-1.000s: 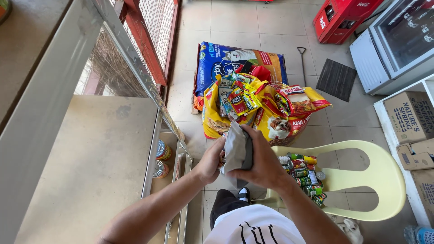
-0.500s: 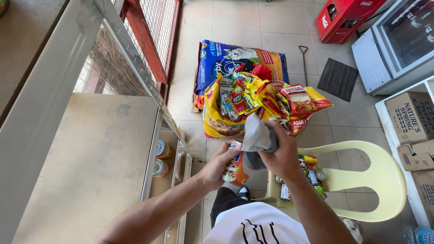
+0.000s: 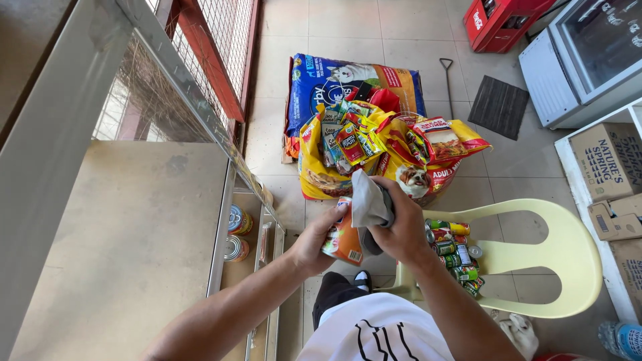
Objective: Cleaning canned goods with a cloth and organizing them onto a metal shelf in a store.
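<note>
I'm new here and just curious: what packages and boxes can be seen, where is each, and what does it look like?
Orange packet: in the left hand, beside the right hand and its grey cloth.
Blue sack: flat on the floor, top centre.
Yellow sack: before it, packed with small colourful packets.
Cans: on the pale yellow chair.
Cardboard boxes: right edge, brown.

Grey cloth (image 3: 369, 204) hides most of the orange packet (image 3: 343, 242).

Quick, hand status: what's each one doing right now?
Left hand: closed on an orange packet, gripping its left side.
Right hand: closed on a grey cloth, pressed against the packet.
</note>
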